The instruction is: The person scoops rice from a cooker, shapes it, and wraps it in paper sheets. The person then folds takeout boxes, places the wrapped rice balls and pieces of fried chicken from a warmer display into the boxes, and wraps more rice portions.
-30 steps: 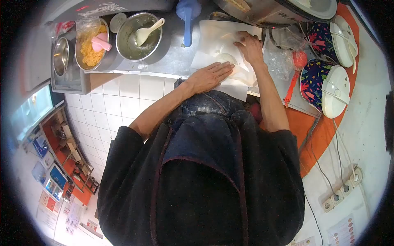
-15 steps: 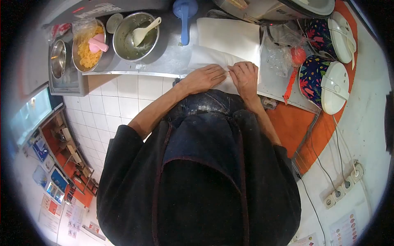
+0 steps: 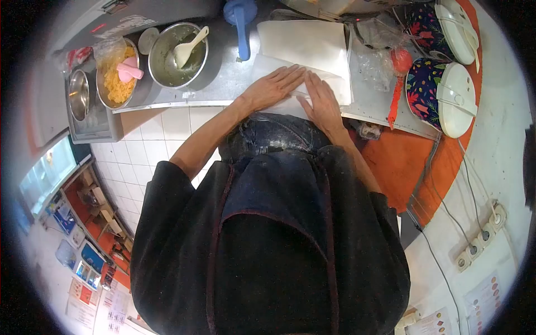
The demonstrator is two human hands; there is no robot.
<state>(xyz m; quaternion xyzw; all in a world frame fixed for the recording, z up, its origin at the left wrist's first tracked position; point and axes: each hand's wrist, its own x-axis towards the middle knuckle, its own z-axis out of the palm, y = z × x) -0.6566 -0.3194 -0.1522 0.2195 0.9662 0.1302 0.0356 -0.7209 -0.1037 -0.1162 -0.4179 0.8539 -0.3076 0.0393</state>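
Sheets of white paper (image 3: 301, 43) lie on the metal counter in front of me. My left hand (image 3: 274, 87) rests flat on the lower part of the paper, its fingers stretched out toward the right. My right hand (image 3: 322, 102) lies beside it with straight fingers pointing up and inward. The fingertips of both hands come close together on the paper, and neither hand grips anything. Whatever is under the palms is hidden. Just beyond the paper, to the left, is a blue long-handled utensil (image 3: 242, 34).
Left on the counter stand a steel bowl (image 3: 158, 72) with a pale rice paddle (image 3: 187, 49), a bowl of orange-yellow food (image 3: 114, 88) with a pink scoop (image 3: 129, 71), and a small metal bowl (image 3: 79, 92). Patterned pots (image 3: 422, 89) with white lids and crumpled plastic (image 3: 373, 68) are right.
My right hand's fingers have straightened from a bent pinch at the paper to lying flat. My left hand has flattened too, its fingers pointing further up. The view has tilted slightly.
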